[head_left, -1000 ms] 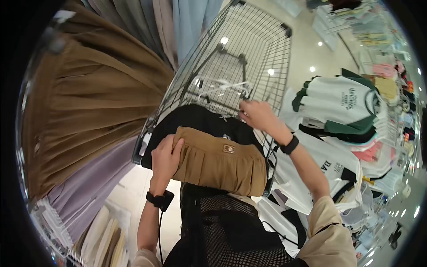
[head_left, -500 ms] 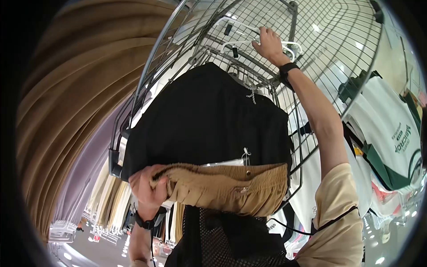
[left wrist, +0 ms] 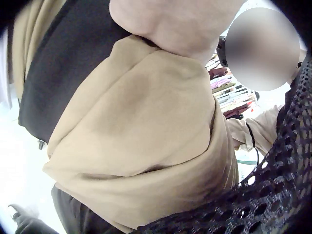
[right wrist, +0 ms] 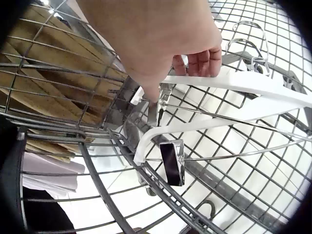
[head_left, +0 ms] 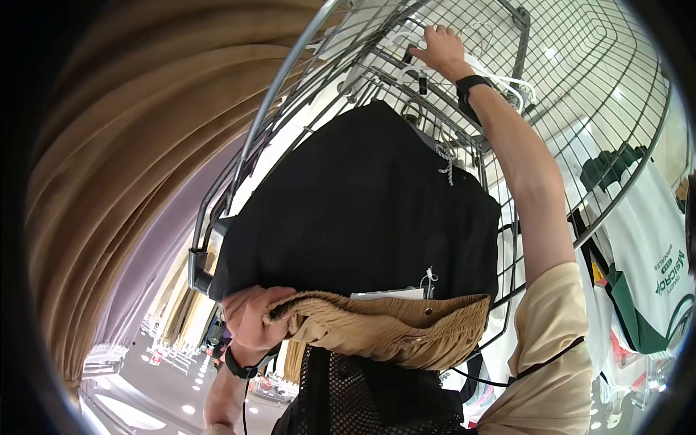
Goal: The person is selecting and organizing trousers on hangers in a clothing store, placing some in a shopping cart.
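My left fingers (head_left: 272, 299) clench tan elastic-waist garment (head_left: 384, 333), lower centre; right fingers (right wrist: 202, 63) curl round white hanger (right wrist: 239, 82), upper shopping cart (head_left: 270, 94); right-edge shirt (head_left: 638, 225) lettering partly legible.

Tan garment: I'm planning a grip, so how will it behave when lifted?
The tan garment will probably flop, as it creases and bends beside the left hand. Its gathered waistband likely stretches. Being soft cloth, it seems unlikely to break or roll.

Shop interior. Brown hanging fabric (head_left: 138, 138), long folds, left. Lilac hanging fabric (head_left: 148, 264), adjoining. White-and-green printed shirt (head_left: 649, 232), right. Multicoloured garments (left wrist: 231, 92), rows, left wrist view's distance. Pale floor (right wrist: 100, 212), brightly lit. Round bright spots (head_left: 188, 409), head view's lower left.
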A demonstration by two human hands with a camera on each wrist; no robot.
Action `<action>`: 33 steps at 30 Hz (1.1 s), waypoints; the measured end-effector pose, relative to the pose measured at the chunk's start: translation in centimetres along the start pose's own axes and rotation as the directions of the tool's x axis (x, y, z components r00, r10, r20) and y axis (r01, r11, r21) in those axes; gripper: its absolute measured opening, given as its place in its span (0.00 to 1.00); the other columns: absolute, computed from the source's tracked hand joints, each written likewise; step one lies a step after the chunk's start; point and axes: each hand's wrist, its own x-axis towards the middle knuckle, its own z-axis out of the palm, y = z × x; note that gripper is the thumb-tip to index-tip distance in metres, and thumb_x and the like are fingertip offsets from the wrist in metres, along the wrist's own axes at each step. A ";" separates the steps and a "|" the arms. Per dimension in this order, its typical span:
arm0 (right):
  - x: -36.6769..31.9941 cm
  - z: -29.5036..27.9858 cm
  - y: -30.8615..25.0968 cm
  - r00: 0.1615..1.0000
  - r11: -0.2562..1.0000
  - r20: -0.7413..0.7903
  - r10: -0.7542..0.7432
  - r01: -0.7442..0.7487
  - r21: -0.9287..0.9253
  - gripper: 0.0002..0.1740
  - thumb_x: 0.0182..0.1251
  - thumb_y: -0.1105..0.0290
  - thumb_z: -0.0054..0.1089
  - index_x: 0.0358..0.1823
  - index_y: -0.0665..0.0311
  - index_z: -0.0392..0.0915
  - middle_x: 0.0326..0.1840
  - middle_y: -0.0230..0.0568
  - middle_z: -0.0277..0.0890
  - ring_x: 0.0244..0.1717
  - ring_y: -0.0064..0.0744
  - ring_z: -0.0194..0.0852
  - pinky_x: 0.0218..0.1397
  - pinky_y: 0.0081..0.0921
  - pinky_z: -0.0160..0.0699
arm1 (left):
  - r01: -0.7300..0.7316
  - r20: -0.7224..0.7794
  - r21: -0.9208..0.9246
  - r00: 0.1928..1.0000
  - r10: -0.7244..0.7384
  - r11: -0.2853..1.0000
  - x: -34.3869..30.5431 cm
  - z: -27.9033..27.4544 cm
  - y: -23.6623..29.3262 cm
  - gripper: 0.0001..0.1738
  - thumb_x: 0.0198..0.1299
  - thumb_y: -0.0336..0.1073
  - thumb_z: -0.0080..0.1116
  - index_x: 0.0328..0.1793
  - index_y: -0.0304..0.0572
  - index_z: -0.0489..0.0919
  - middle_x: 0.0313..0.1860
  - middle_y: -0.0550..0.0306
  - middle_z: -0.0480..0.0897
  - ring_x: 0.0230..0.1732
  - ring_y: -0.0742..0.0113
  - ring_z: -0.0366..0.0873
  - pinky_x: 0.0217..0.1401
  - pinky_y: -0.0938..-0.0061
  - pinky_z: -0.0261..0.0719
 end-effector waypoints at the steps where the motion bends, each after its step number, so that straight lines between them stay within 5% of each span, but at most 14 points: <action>1: -0.4 0.6 -0.1 1.000 1.000 -0.002 -0.023 0.023 -0.004 0.38 0.63 0.39 0.75 0.59 0.66 0.81 0.60 0.55 0.82 0.66 0.56 0.79 0.67 0.52 0.79 | 0.010 0.009 -0.009 1.000 -0.010 1.000 0.0 -0.1 0.1 0.11 0.61 0.31 0.69 0.46 0.36 0.80 0.36 0.59 0.92 0.24 0.63 0.86 0.35 0.71 0.81; 7: -1.7 0.5 -3.1 0.999 0.989 -0.011 -0.048 0.046 -0.138 0.34 0.63 0.44 0.76 0.56 0.67 0.84 0.60 0.52 0.83 0.69 0.52 0.77 0.65 0.50 0.79 | -0.034 -0.042 -0.034 0.999 0.033 0.999 0.0 -0.2 0.0 0.16 0.53 0.26 0.66 0.50 0.35 0.80 0.37 0.59 0.92 0.24 0.64 0.85 0.33 0.73 0.80; 8: -1.9 0.3 -3.1 0.977 0.975 -0.126 -0.170 0.149 -0.162 0.30 0.67 0.46 0.74 0.51 0.68 0.84 0.54 0.53 0.85 0.63 0.55 0.82 0.60 0.51 0.81 | -0.038 -0.049 -0.045 0.998 0.035 0.998 0.0 -0.2 0.0 0.17 0.53 0.26 0.66 0.51 0.34 0.80 0.37 0.59 0.92 0.24 0.64 0.85 0.33 0.73 0.80; 11: -2.3 -1.1 -4.1 0.971 0.983 0.221 -0.091 0.051 0.178 0.26 0.70 0.48 0.71 0.47 0.69 0.82 0.45 0.56 0.86 0.53 0.59 0.85 0.55 0.52 0.82 | -0.053 -0.092 -0.087 0.995 0.045 0.995 0.0 0.2 -0.1 0.19 0.52 0.27 0.70 0.51 0.36 0.83 0.31 0.60 0.89 0.23 0.65 0.84 0.32 0.74 0.80; 12: -3.0 -1.7 -4.3 0.962 0.973 0.224 -0.159 0.115 0.198 0.23 0.72 0.51 0.67 0.44 0.68 0.80 0.41 0.60 0.85 0.46 0.63 0.85 0.52 0.54 0.83 | -0.063 -0.103 -0.076 0.993 0.055 0.995 -0.1 0.2 -0.2 0.18 0.52 0.27 0.70 0.51 0.36 0.84 0.30 0.60 0.88 0.23 0.65 0.84 0.32 0.74 0.80; 15: -5.1 -1.3 -3.3 0.955 0.930 0.144 -0.260 0.208 0.302 0.21 0.74 0.53 0.64 0.49 0.66 0.77 0.41 0.60 0.85 0.46 0.64 0.85 0.51 0.56 0.81 | -0.097 -0.188 -0.137 0.980 0.071 0.986 0.1 0.5 -0.2 0.15 0.53 0.26 0.71 0.49 0.38 0.87 0.24 0.59 0.83 0.22 0.63 0.82 0.29 0.73 0.80; 17: -6.9 -4.6 -3.9 0.968 0.928 0.237 -0.088 -0.007 0.373 0.25 0.72 0.49 0.64 0.53 0.66 0.76 0.43 0.57 0.87 0.48 0.61 0.86 0.53 0.51 0.81 | -0.168 -0.229 -0.178 0.965 0.126 0.969 0.2 0.6 -0.6 0.15 0.54 0.26 0.71 0.49 0.38 0.88 0.23 0.57 0.82 0.21 0.60 0.82 0.28 0.72 0.80; 20: -9.4 -9.1 -3.7 0.966 0.899 0.255 -0.040 -0.077 0.431 0.40 0.67 0.38 0.66 0.63 0.68 0.76 0.52 0.58 0.88 0.55 0.54 0.86 0.62 0.44 0.80 | -0.162 -0.276 -0.209 0.956 0.101 0.965 0.2 0.9 -0.4 0.13 0.60 0.32 0.76 0.49 0.36 0.87 0.25 0.54 0.84 0.23 0.56 0.84 0.27 0.69 0.80; 23: -12.4 -15.0 -4.8 0.955 0.800 0.295 0.009 -0.184 0.572 0.39 0.70 0.43 0.67 0.68 0.69 0.78 0.54 0.55 0.87 0.58 0.48 0.85 0.64 0.41 0.78 | -0.154 -0.302 -0.203 0.949 0.088 0.967 0.1 1.4 -0.5 0.12 0.65 0.36 0.75 0.50 0.39 0.87 0.27 0.55 0.87 0.25 0.57 0.87 0.28 0.69 0.82; 27: -17.0 -19.6 -6.3 0.979 0.690 0.205 0.018 -0.161 0.706 0.27 0.74 0.57 0.67 0.67 0.67 0.80 0.49 0.45 0.86 0.49 0.35 0.81 0.58 0.32 0.77 | -0.116 -0.278 -0.212 0.959 0.054 0.970 0.0 1.5 -0.4 0.12 0.70 0.41 0.70 0.49 0.42 0.86 0.25 0.54 0.87 0.24 0.57 0.87 0.26 0.68 0.81; 28: -18.7 -21.3 -7.4 0.996 0.705 0.084 -0.001 -0.059 0.706 0.25 0.77 0.61 0.65 0.69 0.64 0.77 0.50 0.41 0.84 0.47 0.32 0.79 0.56 0.31 0.77 | -0.121 -0.282 -0.244 0.958 0.049 0.962 -0.1 1.4 -0.2 0.11 0.72 0.39 0.69 0.50 0.40 0.86 0.25 0.52 0.86 0.24 0.54 0.86 0.26 0.68 0.77; 29: -20.1 -23.7 -8.7 0.990 0.713 0.144 -0.001 -0.101 0.693 0.24 0.80 0.66 0.63 0.75 0.54 0.75 0.54 0.34 0.86 0.49 0.24 0.79 0.54 0.26 0.77 | -0.124 -0.281 -0.237 0.958 0.054 0.964 -0.1 1.3 -0.2 0.11 0.73 0.40 0.68 0.51 0.40 0.86 0.25 0.52 0.86 0.24 0.53 0.86 0.26 0.67 0.77; 33: -26.6 -31.4 -13.8 0.988 0.752 0.006 -0.154 0.113 0.650 0.29 0.76 0.67 0.67 0.75 0.55 0.69 0.51 0.39 0.82 0.49 0.31 0.80 0.56 0.32 0.79 | -0.106 -0.262 -0.254 0.964 0.037 0.961 -0.2 1.3 -0.2 0.15 0.75 0.46 0.64 0.55 0.42 0.85 0.29 0.47 0.87 0.29 0.47 0.87 0.30 0.61 0.80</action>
